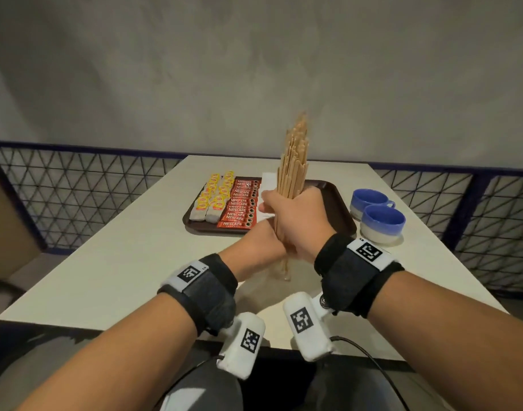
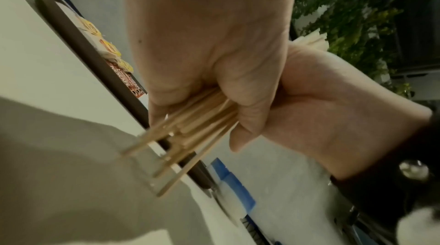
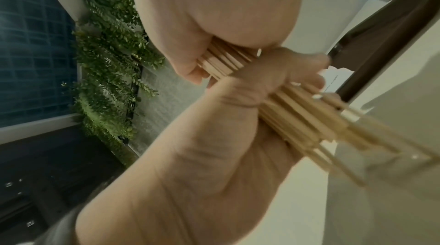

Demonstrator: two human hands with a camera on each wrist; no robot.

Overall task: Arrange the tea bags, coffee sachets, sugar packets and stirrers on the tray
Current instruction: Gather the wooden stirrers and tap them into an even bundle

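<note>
A thick bundle of wooden stirrers stands upright over the table, just in front of the brown tray. My right hand grips the bundle's middle. My left hand grips it lower down, mostly hidden behind the right. The wrist views show the stirrers fanning out below both fists. On the tray lie yellow tea bags at the left, red coffee sachets beside them, and white sugar packets partly hidden by the bundle. The tray's right part is bare.
Two blue-and-white cups stand on the white table right of the tray. A blue-framed mesh railing runs behind and beside the table. A grey wall rises beyond it.
</note>
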